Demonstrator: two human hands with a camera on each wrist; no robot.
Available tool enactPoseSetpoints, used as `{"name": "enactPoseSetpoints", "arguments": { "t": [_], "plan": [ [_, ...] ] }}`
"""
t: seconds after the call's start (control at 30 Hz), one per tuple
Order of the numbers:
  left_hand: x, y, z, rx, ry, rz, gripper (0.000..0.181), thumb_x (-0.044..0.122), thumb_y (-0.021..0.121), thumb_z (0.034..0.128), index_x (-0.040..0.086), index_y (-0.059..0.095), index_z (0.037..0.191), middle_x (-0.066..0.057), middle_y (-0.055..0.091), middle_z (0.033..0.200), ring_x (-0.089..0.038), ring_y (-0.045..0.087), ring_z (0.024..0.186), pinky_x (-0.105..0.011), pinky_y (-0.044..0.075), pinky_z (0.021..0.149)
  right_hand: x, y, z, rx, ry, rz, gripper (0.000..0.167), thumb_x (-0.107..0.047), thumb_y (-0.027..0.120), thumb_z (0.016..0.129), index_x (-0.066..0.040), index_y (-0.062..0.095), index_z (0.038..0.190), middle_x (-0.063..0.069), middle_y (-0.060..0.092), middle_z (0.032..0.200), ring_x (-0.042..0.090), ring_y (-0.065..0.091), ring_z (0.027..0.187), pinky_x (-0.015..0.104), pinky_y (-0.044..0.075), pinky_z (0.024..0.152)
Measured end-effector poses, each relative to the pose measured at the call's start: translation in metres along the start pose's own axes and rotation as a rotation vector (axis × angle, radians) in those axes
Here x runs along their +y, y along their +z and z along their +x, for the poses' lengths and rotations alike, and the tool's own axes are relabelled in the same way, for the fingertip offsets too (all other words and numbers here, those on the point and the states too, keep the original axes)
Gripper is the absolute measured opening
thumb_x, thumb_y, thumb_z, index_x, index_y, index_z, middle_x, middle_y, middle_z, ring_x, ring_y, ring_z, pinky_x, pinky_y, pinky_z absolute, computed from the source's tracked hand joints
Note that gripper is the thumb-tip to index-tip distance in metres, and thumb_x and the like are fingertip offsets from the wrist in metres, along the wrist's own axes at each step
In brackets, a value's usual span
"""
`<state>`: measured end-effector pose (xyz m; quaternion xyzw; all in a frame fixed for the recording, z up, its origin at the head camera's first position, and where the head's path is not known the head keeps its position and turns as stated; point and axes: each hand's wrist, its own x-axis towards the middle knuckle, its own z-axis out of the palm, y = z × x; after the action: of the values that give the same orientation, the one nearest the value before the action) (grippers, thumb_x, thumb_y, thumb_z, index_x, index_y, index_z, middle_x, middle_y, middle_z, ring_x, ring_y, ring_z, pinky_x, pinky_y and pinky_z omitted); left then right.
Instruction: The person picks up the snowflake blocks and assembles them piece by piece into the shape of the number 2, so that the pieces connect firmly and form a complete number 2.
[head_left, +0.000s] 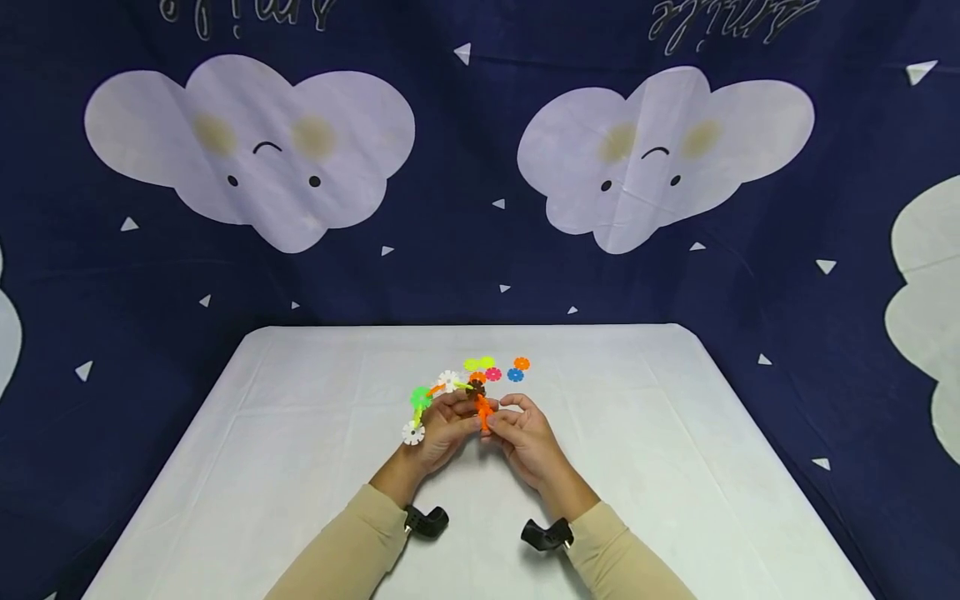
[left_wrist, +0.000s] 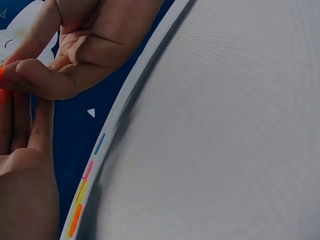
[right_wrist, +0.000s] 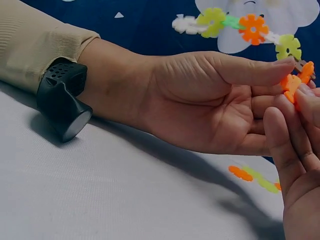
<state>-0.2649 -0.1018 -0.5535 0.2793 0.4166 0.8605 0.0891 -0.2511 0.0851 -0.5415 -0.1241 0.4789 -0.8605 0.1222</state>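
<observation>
In front of me, a chain of notched plastic interlocking discs arches over my left hand. White, yellow-green, green, orange and brown discs are joined edge to edge in it. At its right end, orange interlocking discs sit between both hands. My left thumb and fingers pinch this orange end. From the other side, my right hand also pinches it, with thumb and fingertips. The left wrist view catches only a sliver of orange at its edge; fingers hide the joint.
Behind the hands, loose discs lie on the white table: yellow-green ones, a pink one, a blue one and an orange one. A dark blue cloth with clouds hangs beyond the table's far edge.
</observation>
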Motion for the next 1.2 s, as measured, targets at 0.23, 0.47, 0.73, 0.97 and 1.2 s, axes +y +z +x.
{"name": "enactPoseSetpoints", "arguments": {
  "t": [0.23, 0.47, 0.73, 0.97, 1.2],
  "plan": [
    [0.001, -0.003, 0.001, 0.061, 0.053, 0.041, 0.052, -0.028, 0.051, 0.0939, 0.012, 0.071, 0.121, -0.014, 0.076, 0.115, -0.024, 0.073, 0.108, -0.033, 0.059, 0.096, -0.002, 0.000, 0.004, -0.035, 0.032, -0.047, 0.029, 0.012, 0.056, 0.104, 0.002, 0.042, 0.128, 0.011, 0.077, 0.094, 0.019, 0.074, 0.079, 0.037, 0.065, 0.078],
    [0.002, -0.002, 0.002, 0.165, 0.085, -0.015, 0.057, -0.030, 0.045, 0.0940, 0.017, 0.069, 0.117, -0.012, 0.076, 0.114, -0.024, 0.074, 0.105, -0.033, 0.059, 0.095, -0.014, -0.016, 0.015, 0.014, 0.095, -0.268, 0.020, 0.003, 0.063, 0.104, 0.008, 0.054, 0.120, 0.023, 0.074, 0.102, 0.028, 0.075, 0.084, 0.044, 0.065, 0.081],
    [0.002, 0.001, 0.005, 0.242, 0.047, -0.084, 0.054, -0.029, 0.047, 0.0929, 0.015, 0.071, 0.112, -0.014, 0.076, 0.110, -0.029, 0.074, 0.103, -0.042, 0.058, 0.099, -0.018, -0.043, 0.047, 0.384, -0.098, -1.016, 0.014, -0.007, 0.076, 0.096, 0.001, 0.071, 0.107, 0.011, 0.070, 0.097, 0.025, 0.066, 0.088, 0.033, 0.059, 0.077],
    [0.001, -0.002, 0.003, 0.214, 0.011, -0.060, 0.045, -0.026, 0.046, 0.0972, 0.010, 0.070, 0.109, -0.013, 0.076, 0.112, -0.028, 0.074, 0.104, -0.040, 0.057, 0.100, -0.005, -0.059, 0.077, 0.387, -0.233, -1.356, 0.021, -0.009, 0.080, 0.093, 0.004, 0.070, 0.106, 0.016, 0.066, 0.100, 0.036, 0.060, 0.097, 0.048, 0.051, 0.090],
    [0.004, -0.003, 0.003, 0.219, 0.013, -0.058, 0.043, -0.026, 0.046, 0.0981, 0.006, 0.071, 0.111, -0.013, 0.076, 0.113, -0.027, 0.074, 0.105, -0.039, 0.056, 0.101, 0.000, -0.052, 0.087, 0.407, -0.281, -1.287, 0.027, 0.002, 0.081, 0.088, 0.001, 0.071, 0.112, 0.011, 0.065, 0.095, 0.032, 0.060, 0.092, 0.043, 0.050, 0.086]
  ]
}}
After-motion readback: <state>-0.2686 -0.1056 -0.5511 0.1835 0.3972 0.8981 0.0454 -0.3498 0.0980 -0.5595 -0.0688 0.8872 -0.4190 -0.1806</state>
